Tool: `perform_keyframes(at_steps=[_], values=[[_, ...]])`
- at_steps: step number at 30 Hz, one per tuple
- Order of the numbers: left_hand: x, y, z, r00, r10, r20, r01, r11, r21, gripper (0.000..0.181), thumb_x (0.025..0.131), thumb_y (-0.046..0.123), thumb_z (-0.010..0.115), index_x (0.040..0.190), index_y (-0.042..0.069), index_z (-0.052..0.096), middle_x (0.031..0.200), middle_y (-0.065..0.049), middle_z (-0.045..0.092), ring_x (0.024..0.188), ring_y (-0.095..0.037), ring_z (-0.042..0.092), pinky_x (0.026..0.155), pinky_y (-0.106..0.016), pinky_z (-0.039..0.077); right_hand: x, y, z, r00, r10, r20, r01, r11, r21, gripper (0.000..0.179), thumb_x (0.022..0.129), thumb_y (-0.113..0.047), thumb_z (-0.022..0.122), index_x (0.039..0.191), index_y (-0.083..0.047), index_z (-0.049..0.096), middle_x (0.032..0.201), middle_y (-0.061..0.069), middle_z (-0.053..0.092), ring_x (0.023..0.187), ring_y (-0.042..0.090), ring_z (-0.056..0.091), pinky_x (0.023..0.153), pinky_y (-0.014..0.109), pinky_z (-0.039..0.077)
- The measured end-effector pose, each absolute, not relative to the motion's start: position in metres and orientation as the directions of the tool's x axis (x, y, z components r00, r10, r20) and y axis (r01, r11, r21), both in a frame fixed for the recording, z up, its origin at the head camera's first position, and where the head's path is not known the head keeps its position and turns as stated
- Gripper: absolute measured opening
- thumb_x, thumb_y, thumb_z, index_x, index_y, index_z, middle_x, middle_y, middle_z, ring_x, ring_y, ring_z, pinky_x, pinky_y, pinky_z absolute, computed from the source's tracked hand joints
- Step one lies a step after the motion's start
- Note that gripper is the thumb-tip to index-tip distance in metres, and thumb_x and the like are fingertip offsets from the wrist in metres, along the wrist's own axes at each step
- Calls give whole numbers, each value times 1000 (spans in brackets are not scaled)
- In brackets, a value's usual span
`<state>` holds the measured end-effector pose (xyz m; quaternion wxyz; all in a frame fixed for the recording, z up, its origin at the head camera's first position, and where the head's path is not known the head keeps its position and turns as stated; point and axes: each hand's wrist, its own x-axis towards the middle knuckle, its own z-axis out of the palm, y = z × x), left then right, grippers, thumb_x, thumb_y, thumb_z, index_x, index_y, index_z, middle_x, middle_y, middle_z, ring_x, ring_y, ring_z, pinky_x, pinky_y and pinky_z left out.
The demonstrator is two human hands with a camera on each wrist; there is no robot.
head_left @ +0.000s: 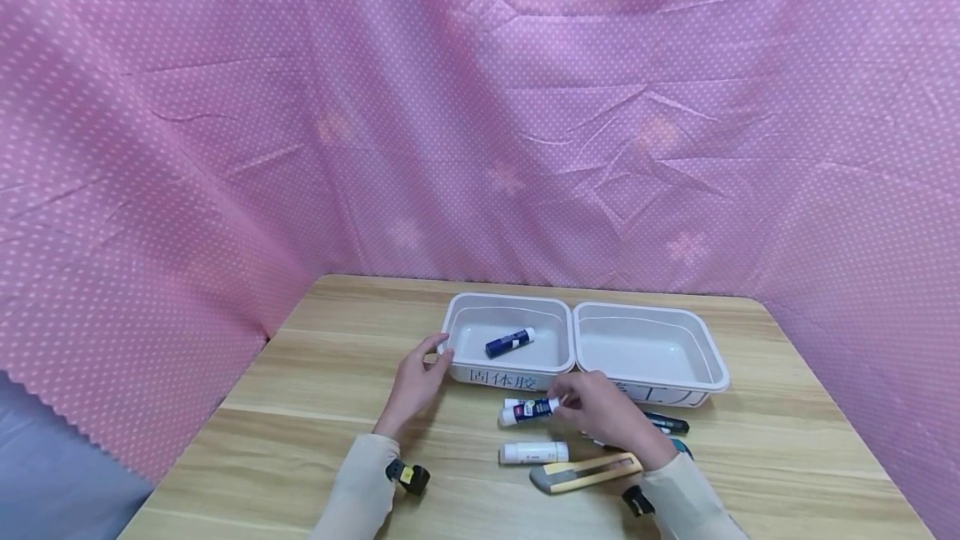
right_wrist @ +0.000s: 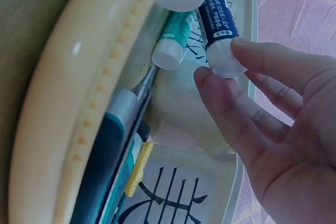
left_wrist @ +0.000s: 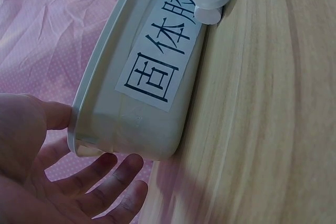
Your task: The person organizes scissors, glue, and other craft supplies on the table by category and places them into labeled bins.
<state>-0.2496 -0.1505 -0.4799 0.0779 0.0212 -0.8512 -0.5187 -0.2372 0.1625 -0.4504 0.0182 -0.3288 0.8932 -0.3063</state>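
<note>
My right hand [head_left: 600, 408] pinches one white end of a dark blue glue stick [right_wrist: 216, 17] between thumb and fingertips, just in front of the left bin. Close beside it is a green-labelled glue stick [right_wrist: 176, 38], mostly hidden in the head view. At the left bin's near-left corner, my left hand [head_left: 416, 382] touches the rim with its thumb, the other fingers loosely spread below. That white left bin [left_wrist: 100, 72] bears a label with black characters. Inside it lies another dark blue glue stick [head_left: 510, 343].
A second labelled white bin [head_left: 716, 361] adjoins the first on the right. Nearer me lie a white glue stick [head_left: 534, 452] and a yellow utility knife [head_left: 585, 473]. A black utility knife [head_left: 667, 423] and a teal one [head_left: 681, 447] are partly behind my right hand.
</note>
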Motion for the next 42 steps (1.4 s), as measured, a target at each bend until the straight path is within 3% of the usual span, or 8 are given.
perform_keyframes(at_steps=[18, 30, 36, 42], values=[[-250, -152, -481, -987, -110, 122, 58, 459, 887, 45, 104, 26, 59, 147, 12, 55, 139, -22, 58, 100, -27, 69, 86, -40, 60, -231, 155, -439, -792, -506, 342, -601, 546, -584, 21, 87, -7, 80, 106, -14, 75, 101, -1, 76, 86, 7, 72, 78, 23, 60], [-250, -151, -480, -986, -111, 122, 58, 460, 886, 45, 104, 26, 59, 146, 12, 55, 140, -23, 58, 101, -28, 69, 86, -40, 59, -232, 157, -433, -779, -329, 534, -624, 485, -613, 23, 85, -2, 81, 106, -8, 73, 103, 5, 76, 90, 20, 74, 77, 31, 63], [-249, -150, -478, -984, -118, 134, 66, 455, 888, 44, 103, 26, 61, 144, 10, 57, 138, -24, 59, 97, -31, 70, 81, -37, 59, -234, 160, -431, -779, -241, 579, -609, 510, -608, 25, 85, -5, 83, 108, -10, 75, 106, 3, 77, 94, 19, 74, 72, 23, 61], [-249, -150, -479, -983, -118, 144, 74, 465, 882, 43, 104, 26, 61, 144, 10, 58, 137, -25, 60, 96, -29, 70, 81, -38, 59, -235, 161, -432, -795, -207, 571, -581, 535, -614, 24, 86, -11, 82, 110, -12, 75, 107, 2, 77, 95, 18, 74, 71, 22, 61]])
